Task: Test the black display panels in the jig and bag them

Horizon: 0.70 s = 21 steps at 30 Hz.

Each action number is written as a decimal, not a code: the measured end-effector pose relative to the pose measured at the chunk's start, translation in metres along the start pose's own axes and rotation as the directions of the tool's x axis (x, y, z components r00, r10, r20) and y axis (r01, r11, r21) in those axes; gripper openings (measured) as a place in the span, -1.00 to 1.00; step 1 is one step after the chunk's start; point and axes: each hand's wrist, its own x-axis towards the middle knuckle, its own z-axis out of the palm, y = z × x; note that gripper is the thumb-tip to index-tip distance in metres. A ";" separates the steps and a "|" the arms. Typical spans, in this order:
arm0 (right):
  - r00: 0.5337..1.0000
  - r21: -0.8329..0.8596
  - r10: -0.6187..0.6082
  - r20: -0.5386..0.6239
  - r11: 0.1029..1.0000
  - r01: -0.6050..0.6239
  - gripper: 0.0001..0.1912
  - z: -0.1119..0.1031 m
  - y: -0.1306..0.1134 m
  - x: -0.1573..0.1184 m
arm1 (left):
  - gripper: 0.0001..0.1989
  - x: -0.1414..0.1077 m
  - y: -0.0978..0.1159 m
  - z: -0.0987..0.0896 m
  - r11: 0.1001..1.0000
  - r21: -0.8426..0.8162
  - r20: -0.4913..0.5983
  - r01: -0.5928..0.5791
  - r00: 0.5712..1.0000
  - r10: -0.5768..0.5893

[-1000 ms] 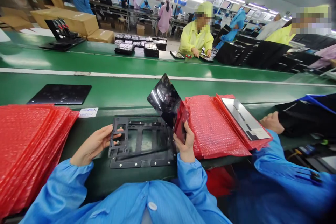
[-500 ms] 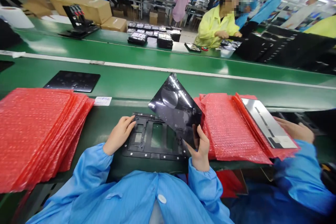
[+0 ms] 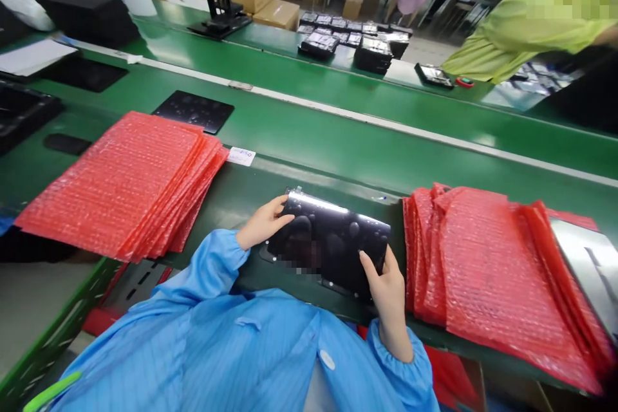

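Note:
Between my hands is a glossy black screen panel (image 3: 338,238) with bubble-like marks on its film. My left hand (image 3: 263,222) grips its left edge, thumb on the front face. The right edge is held by my right hand (image 3: 386,280), with the thumb on top and the fingers behind. Under the panel lies a black frame fixture (image 3: 268,254), mostly covered; only a strip with small round dots shows along its near side. Whether the panel touches the frame I cannot tell.
Red bubble-wrap pouches lie in a stack (image 3: 125,187) at left and another stack (image 3: 487,264) at right, where a silver panel (image 3: 586,264) rests. Another black panel (image 3: 196,111) lies beyond the left stack. A person in yellow (image 3: 521,26) works across the green bench (image 3: 309,87).
The panel has turned from a tilted diamond to lie level above the frame. My left hand has gone from the frame to the panel's left edge. The view has swung left and down.

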 end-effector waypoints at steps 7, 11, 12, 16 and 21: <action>1.000 -0.097 0.014 -0.005 0.995 -0.014 -0.23 0.003 0.010 -0.002 | -0.55 0.005 -0.018 0.005 0.975 0.218 -0.055 -0.036 0.997 0.049; 1.000 -0.115 0.028 0.002 0.993 -0.028 -0.22 0.004 0.011 -0.002 | -0.57 0.006 -0.020 0.005 0.964 0.264 -0.043 -0.041 0.998 0.054; 0.999 -0.124 0.033 0.001 0.992 -0.032 -0.22 0.004 0.010 -0.003 | -0.57 0.006 -0.020 0.005 0.961 0.274 -0.040 -0.042 0.998 0.055; 0.999 -0.155 0.043 -0.014 0.987 -0.045 -0.20 0.005 0.009 -0.003 | -0.56 0.007 -0.021 0.004 0.947 0.316 -0.030 -0.047 0.998 0.060; 1.000 -0.162 0.021 -0.015 0.987 -0.023 -0.20 0.006 0.010 -0.003 | -0.55 0.007 -0.017 0.003 0.911 0.410 -0.012 -0.044 0.998 0.054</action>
